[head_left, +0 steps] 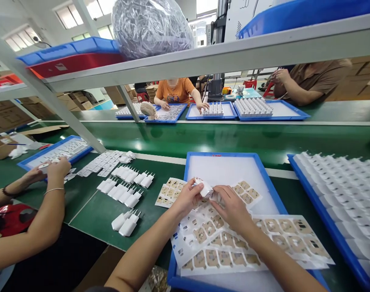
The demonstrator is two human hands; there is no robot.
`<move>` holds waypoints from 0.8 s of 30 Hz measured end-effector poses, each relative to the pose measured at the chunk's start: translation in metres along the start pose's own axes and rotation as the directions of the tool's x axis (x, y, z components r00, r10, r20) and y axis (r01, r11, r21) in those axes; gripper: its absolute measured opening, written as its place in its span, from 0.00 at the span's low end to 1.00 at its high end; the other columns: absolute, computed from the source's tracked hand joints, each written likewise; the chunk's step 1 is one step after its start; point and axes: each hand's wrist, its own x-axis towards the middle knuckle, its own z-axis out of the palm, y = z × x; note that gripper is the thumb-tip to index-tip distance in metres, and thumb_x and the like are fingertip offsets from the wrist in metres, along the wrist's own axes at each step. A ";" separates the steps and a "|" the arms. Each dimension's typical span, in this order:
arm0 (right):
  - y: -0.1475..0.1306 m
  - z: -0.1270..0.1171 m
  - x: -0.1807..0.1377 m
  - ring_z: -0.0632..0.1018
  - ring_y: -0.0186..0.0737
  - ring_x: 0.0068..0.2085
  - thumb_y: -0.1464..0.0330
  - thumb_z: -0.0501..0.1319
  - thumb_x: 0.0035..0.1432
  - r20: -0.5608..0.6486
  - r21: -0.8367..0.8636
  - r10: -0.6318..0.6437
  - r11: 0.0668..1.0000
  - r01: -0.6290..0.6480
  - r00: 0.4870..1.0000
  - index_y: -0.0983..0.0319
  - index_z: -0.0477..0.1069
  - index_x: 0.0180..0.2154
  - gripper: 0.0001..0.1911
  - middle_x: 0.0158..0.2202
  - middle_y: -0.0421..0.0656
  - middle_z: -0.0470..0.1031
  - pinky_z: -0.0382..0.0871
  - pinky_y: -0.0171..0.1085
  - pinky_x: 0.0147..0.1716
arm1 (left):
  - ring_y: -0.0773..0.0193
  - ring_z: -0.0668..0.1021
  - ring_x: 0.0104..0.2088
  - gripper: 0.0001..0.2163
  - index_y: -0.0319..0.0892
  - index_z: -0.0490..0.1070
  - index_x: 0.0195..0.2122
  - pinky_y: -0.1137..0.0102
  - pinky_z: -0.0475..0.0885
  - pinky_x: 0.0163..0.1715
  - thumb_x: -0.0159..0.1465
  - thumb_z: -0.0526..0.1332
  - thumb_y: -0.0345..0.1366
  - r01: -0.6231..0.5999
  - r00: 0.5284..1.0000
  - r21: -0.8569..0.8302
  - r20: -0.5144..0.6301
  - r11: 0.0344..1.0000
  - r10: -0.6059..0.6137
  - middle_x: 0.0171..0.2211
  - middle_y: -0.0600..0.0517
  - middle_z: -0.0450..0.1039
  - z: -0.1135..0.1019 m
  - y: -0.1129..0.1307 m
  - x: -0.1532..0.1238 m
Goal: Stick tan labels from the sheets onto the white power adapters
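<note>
My left hand (pixel 189 196) is closed round a white plug-in charger (pixel 205 189), its pins toward the upper left. The fingers of my right hand (pixel 229 205) are bent against the charger's near end; whether a small sticker is between them I cannot make out. Under both hands, sheets of tan die-cut stickers (pixel 217 257) on white backing overlap across a blue-rimmed tray (pixel 223 155). Another sticker sheet (pixel 172 191) lies by the tray's left side. Several white chargers (pixel 128 224) with two pins lie in groups on the green table to the left.
At right a blue tray (pixel 319 211) holds rows of upright chargers. Flat white pieces (pixel 101 162) lie at left, near a co-worker's hands (pixel 55 170). A shelf (pixel 203 61) crosses above the green bench; people work beyond at trays (pixel 211 111).
</note>
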 end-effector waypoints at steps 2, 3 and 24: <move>0.001 0.001 0.000 0.76 0.50 0.43 0.69 0.59 0.62 -0.006 -0.007 0.000 1.000 0.000 1.000 0.59 0.65 0.49 0.13 0.43 0.49 0.74 0.74 0.49 0.41 | 0.72 0.74 0.28 0.19 0.41 0.69 0.40 0.77 0.66 0.26 0.54 0.71 0.44 0.012 1.000 -0.019 -0.001 1.000 -0.012 0.32 0.53 0.73 -0.001 0.000 0.001; 0.002 0.002 0.000 0.76 0.50 0.43 0.69 0.59 0.62 -0.008 -0.011 0.000 1.000 0.000 1.000 0.59 0.65 0.48 0.12 0.43 0.49 0.74 0.74 0.49 0.41 | 0.72 0.74 0.28 0.19 0.41 0.69 0.40 0.77 0.67 0.27 0.54 0.71 0.44 0.018 1.000 -0.026 -0.004 0.999 -0.018 0.32 0.53 0.72 -0.001 0.000 0.002; -0.003 0.003 0.000 0.75 0.51 0.50 0.65 0.61 0.62 -0.099 -0.017 0.041 0.999 -0.043 0.994 0.59 0.64 0.56 0.21 0.49 0.50 0.73 0.73 0.50 0.48 | 0.66 0.80 0.34 0.11 0.38 0.72 0.37 0.74 0.76 0.33 0.59 0.68 0.38 0.048 0.989 -0.203 -0.130 0.978 -0.076 0.36 0.50 0.78 -0.005 0.002 0.007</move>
